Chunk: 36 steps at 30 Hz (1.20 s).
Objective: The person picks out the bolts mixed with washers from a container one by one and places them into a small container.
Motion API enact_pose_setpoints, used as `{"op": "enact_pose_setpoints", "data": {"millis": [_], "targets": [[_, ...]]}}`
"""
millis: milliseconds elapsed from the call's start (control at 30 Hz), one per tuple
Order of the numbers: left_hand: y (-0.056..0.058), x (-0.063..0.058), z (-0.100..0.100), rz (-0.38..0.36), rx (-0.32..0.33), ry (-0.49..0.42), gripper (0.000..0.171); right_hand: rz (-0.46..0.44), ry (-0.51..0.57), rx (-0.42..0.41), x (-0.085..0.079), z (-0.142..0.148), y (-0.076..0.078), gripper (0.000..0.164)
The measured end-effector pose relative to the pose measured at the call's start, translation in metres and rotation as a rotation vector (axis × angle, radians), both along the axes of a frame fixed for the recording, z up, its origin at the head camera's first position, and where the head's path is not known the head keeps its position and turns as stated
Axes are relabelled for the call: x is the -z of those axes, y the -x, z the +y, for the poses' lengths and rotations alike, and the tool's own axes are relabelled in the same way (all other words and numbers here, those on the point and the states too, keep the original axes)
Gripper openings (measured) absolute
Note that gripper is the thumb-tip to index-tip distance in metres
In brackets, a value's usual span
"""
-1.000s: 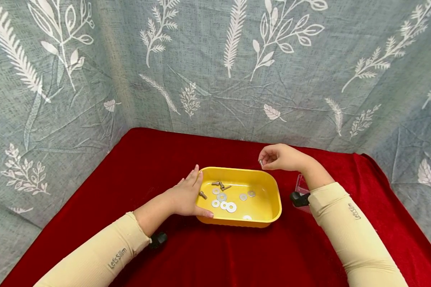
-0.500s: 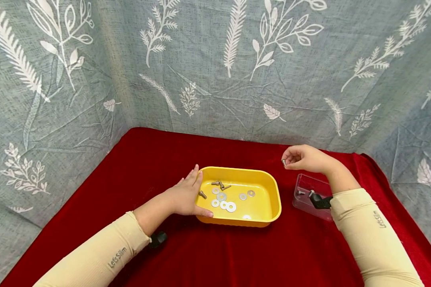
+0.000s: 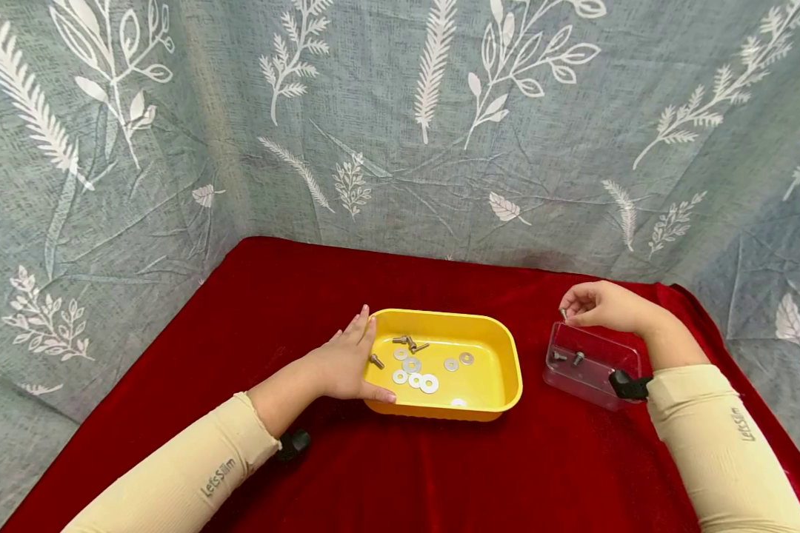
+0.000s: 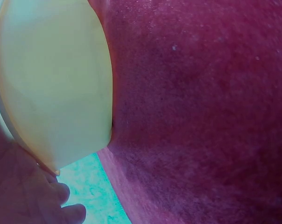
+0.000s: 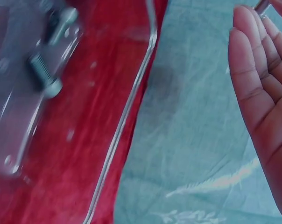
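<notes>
My left hand (image 3: 347, 360) rests on the left end of a yellow plastic tray (image 3: 490, 381), fingers straight along the rim and thumb on the near edge. In the left wrist view the tray's outer wall (image 4: 61, 84) fills the upper left. Several flat washers (image 3: 429, 383) and several bolts (image 3: 376, 362) lie inside the tray. On the right, my right hand (image 3: 603, 305) pinches a bolt (image 3: 563, 314) between thumb and fingers, over the far left corner of a clear plastic box (image 3: 593, 385). Two bolts (image 3: 578, 359) lie in that box.
A red velvet cloth (image 3: 293, 296) covers the table. Behind it hangs a grey-green curtain (image 3: 387, 148) with white leaf prints. The clear box stands to the right of the tray, with a strip of red cloth between them.
My right hand has moved right with the pinched bolt, from above the tray's far right corner to the clear box, uncovering the box. The left hand and the tray stay put.
</notes>
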<state>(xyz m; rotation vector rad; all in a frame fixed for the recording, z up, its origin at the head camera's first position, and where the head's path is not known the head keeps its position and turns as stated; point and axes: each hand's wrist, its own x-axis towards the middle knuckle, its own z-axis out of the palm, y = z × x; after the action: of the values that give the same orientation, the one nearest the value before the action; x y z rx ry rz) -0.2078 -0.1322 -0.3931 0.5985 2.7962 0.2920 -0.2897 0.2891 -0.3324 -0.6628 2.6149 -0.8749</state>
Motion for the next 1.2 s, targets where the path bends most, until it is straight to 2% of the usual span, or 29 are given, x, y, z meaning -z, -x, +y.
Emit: {"op": "enact_pose_setpoints", "data": {"millis": [133,500,833,1200], "targets": [[0.000,0.000,0.000,-0.002,0.001,0.002,0.128,-0.035,-0.016,0.001,0.004,0.010,-0.003,0.021],[0.001,0.002,-0.001,-0.001,-0.003,0.002,0.128,-0.049,-0.028,0.038,0.009,0.028,-0.012,0.025],[0.001,0.003,-0.001,0.003,-0.004,0.002,0.129,-0.028,-0.032,0.027,0.015,0.031,-0.010,0.027],[0.002,0.002,0.001,0.005,0.000,0.002,0.128,-0.016,-0.024,0.025,0.010,0.030,-0.007,0.027]]}}
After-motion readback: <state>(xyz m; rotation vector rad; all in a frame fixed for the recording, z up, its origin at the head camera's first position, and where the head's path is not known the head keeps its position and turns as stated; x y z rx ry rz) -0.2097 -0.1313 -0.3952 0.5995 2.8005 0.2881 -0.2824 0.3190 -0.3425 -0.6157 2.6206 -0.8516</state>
